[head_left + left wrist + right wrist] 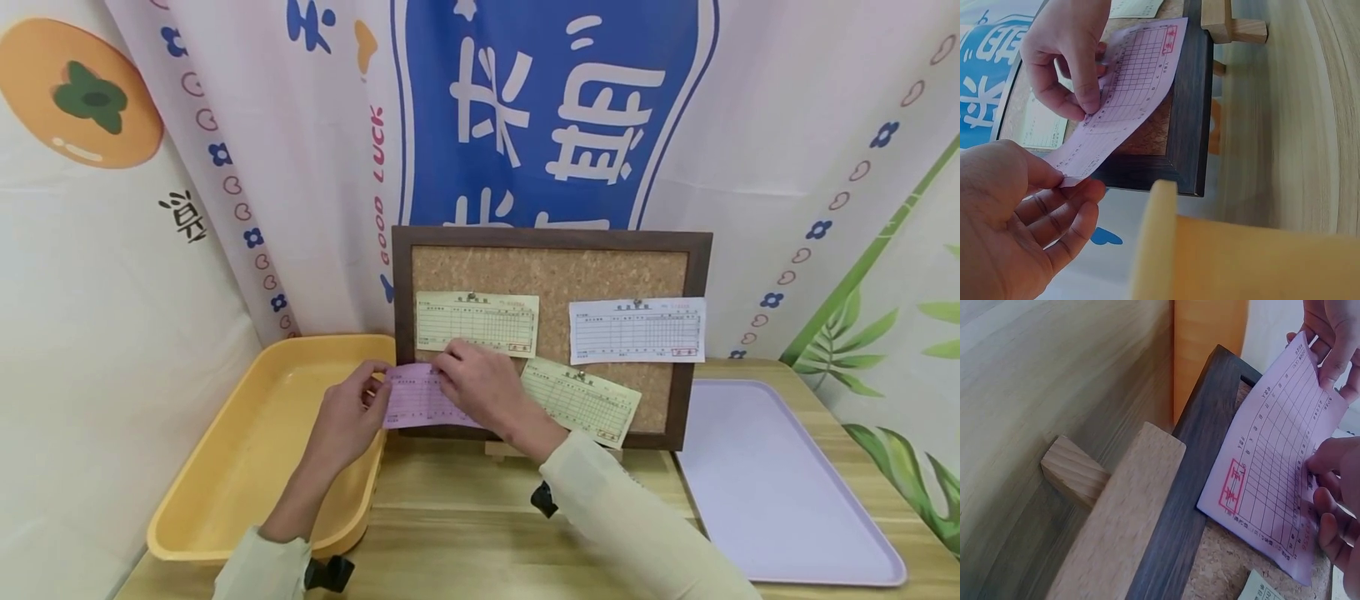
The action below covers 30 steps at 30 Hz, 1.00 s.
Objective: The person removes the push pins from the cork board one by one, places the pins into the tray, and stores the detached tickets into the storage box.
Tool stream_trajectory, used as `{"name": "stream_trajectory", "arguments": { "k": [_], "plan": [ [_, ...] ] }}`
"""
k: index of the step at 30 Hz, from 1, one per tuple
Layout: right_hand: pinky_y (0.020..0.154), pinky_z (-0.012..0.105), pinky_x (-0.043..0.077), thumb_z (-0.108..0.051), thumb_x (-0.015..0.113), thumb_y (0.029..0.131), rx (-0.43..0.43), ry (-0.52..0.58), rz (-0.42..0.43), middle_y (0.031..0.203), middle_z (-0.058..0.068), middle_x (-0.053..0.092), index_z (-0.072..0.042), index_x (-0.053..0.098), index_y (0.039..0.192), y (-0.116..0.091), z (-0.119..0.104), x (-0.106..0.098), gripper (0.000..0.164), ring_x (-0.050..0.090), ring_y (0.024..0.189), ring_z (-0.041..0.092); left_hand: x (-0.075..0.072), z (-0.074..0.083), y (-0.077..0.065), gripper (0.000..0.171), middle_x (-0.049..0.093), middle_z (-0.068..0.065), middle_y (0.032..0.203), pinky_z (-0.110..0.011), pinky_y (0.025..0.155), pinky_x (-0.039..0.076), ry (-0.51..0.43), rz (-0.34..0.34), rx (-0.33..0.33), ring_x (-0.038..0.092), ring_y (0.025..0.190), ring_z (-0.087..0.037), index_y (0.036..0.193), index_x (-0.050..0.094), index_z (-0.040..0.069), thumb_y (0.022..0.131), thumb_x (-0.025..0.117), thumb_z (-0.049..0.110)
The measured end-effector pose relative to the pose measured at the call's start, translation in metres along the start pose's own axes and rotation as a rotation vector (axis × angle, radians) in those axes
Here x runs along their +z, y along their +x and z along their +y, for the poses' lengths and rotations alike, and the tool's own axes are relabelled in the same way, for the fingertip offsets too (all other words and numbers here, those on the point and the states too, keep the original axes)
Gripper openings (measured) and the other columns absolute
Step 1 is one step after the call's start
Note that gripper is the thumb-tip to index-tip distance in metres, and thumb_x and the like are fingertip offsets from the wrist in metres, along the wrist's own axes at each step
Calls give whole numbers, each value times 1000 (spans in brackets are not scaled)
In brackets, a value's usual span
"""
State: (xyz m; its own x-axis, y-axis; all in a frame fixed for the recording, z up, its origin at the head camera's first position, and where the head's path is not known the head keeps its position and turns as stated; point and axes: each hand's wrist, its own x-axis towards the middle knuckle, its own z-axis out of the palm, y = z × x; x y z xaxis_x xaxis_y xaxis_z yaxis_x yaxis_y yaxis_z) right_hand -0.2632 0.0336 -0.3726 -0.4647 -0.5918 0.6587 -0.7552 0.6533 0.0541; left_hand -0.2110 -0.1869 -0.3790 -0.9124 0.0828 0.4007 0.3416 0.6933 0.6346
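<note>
A purple printed slip (407,400) lies over the lower left corner of a cork board (555,271) in a dark frame. My left hand (341,421) pinches the slip's left end between thumb and fingers. At the slip's upper edge, my right hand (483,387) holds a small dark pushpin (1090,115) in its fingertips, mostly hidden by them. In the right wrist view the slip (1272,444) bows away from the board, its red-stamped corner over the frame. A yellow-green slip (476,321) is pinned just above, and a green slip (585,400) hangs tilted beside my right wrist.
A white slip (637,333) is pinned at the board's right. To the left stands a deep yellow tray (247,467); a flat lavender tray (780,483) lies on the right. Wooden stand legs (1122,512) prop the board on the wood-grain table (450,533), before a printed curtain (322,167).
</note>
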Motion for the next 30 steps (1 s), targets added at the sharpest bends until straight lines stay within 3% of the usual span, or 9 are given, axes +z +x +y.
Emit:
{"name": "stream_trajectory", "arguments": {
  "k": [11, 30],
  "plan": [
    [56, 20, 45, -17, 73, 96, -3, -38, -17, 93, -2, 64, -16, 77, 107, -1, -1, 1, 12, 56, 69, 8, 0, 0, -1, 23, 67, -10, 88, -29, 54, 49, -13, -7, -21, 59, 70, -21, 125, 63, 3, 102, 61, 5],
    [54, 21, 45, -18, 75, 95, -22, -4, -11, 91, -5, 64, -18, 77, 103, -4, 2, 3, 8, 59, 74, 9, -1, -1, -1, 23, 66, -9, 88, -29, 53, 49, -9, -11, -23, 59, 70, -20, 125, 63, 4, 102, 61, 6]
  ]
}}
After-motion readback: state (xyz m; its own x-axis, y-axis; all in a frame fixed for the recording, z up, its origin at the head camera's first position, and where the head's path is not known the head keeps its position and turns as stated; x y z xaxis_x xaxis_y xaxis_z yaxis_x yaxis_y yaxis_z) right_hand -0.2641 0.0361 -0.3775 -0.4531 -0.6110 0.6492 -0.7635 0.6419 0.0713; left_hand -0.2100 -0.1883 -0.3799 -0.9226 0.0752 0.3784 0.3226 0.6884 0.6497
